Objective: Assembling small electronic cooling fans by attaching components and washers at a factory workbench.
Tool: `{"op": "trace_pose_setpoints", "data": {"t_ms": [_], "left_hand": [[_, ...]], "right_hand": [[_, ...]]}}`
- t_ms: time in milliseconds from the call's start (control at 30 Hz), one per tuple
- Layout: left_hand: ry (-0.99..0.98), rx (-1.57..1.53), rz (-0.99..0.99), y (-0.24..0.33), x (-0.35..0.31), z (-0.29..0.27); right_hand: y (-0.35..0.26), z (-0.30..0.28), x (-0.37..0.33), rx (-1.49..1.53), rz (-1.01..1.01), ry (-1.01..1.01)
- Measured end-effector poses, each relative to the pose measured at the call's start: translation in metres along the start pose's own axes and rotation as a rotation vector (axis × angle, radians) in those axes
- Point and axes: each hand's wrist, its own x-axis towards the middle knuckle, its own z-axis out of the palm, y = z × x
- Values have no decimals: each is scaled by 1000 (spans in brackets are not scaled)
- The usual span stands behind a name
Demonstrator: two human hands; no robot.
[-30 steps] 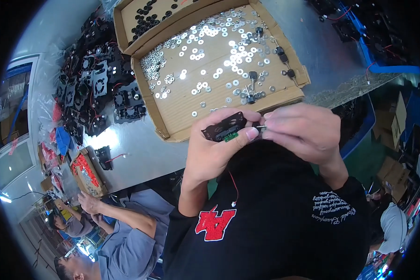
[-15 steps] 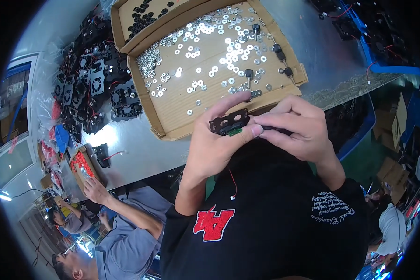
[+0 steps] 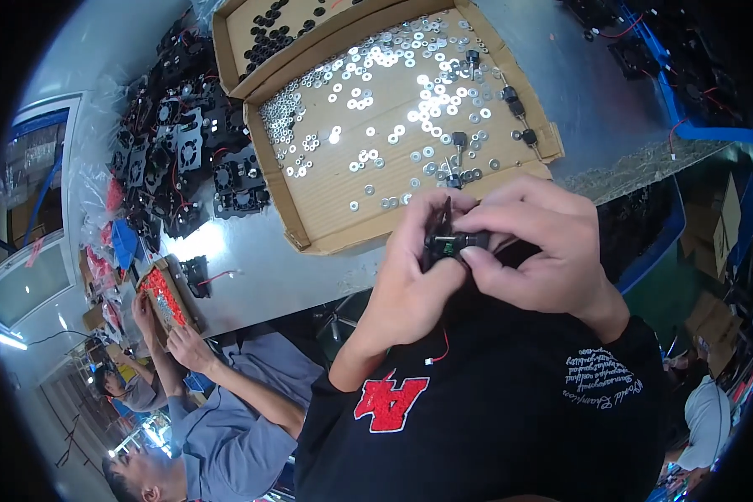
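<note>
Bracket (image 3: 446,219) in your left hand (image 3: 414,280) shows nearly edge-on, its long axis running from your chest toward the near edge of the cardboard tray (image 3: 320,211). It lies between thumb and curled fingers, gripped, a green board (image 3: 449,249) by the thumb. Your right hand (image 3: 548,243) pinches a black knob (image 3: 477,240), pointing left at the bracket. Washers (image 3: 431,107) dot the tray; fan units (image 3: 167,146) lie past its left edge.
</note>
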Motion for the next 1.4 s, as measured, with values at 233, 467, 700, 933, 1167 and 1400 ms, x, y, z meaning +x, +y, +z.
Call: {"op": "trace_pose_setpoints", "data": {"t_ms": [233, 467, 700, 933, 1167, 1400], "left_hand": [[67, 74, 57, -13, 0, 3], [94, 520, 58, -2, 1, -9], [224, 675, 127, 3, -7, -1], [198, 595, 195, -4, -3, 0], [316, 844, 289, 3, -2, 2], [380, 1418, 508, 7, 8, 18]], "right_hand": [[-1, 8, 4, -4, 86, -22], [3, 12, -1, 224, 264, -19], [5, 15, -9, 560, 478, -16], [6, 23, -11, 635, 463, 42], [3, 23, -7, 563, 304, 54], [18, 18, -5, 884, 636, 64]]}}
